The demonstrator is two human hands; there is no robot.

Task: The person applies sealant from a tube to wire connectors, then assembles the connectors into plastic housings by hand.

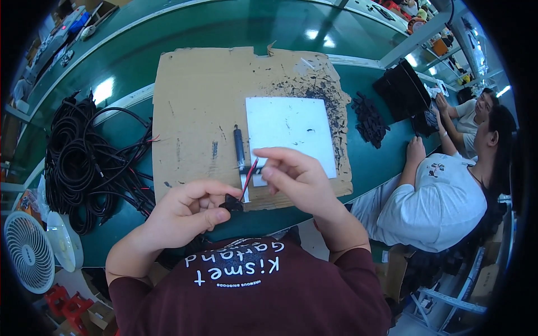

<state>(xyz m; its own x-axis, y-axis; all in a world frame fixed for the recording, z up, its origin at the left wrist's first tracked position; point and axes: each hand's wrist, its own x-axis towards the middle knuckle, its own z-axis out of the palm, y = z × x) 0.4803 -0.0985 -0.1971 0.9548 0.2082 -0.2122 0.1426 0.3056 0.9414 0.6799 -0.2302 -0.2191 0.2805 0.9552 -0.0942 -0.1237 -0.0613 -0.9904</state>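
My left hand (190, 210) is closed on a small black connector (231, 203), pinched between thumb and fingers above the near edge of the cardboard. Red and black wires (249, 182) rise from that connector toward my right hand (297, 182). The thumb and index finger of my right hand are apart near the wire tips, with no firm grip visible. Beside them a short black piece (250, 170) shows; whether my fingers touch it I cannot tell. Just beyond lies a dark pen-shaped tool (239, 147), next to a white square sheet (288, 131).
A worn cardboard sheet (196, 101) covers the green bench, with black scraps at its far right. Coiled black cables (84, 157) heap at left, above a white fan (29, 252). Small black parts (370, 120) and a black bin (403, 89) lie right, near two seated people.
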